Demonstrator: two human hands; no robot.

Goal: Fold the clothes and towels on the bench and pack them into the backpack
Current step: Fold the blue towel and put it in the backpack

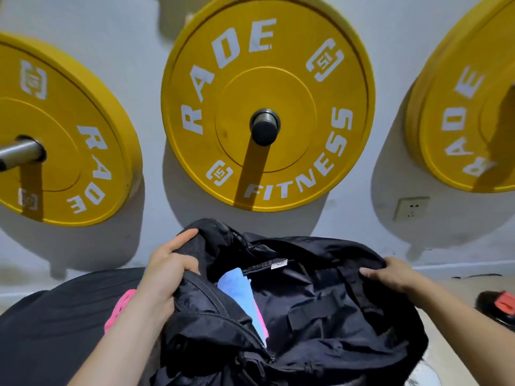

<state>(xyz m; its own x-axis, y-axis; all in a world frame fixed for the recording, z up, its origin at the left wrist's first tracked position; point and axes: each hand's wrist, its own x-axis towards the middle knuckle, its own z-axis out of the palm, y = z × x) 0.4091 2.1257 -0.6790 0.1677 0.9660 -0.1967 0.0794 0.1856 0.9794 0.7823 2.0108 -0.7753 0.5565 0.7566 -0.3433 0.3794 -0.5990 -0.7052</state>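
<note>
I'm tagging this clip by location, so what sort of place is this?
Most likely a gym or weight room: yellow weight plates marked RADE FITNESS hang on wall pegs, a black bench sits below, and a backpack holds a blue towel.

A single wide-angle view, worn on the person's head, faces forward and down. It sits close above the black backpack, which fills the lower middle; the left hand and right hand reach in from the bottom corners. A pale wall hung with yellow weight plates stands near, straight ahead, bowed by the lens. The bench lies at lower left, the floor at lower right.
</note>
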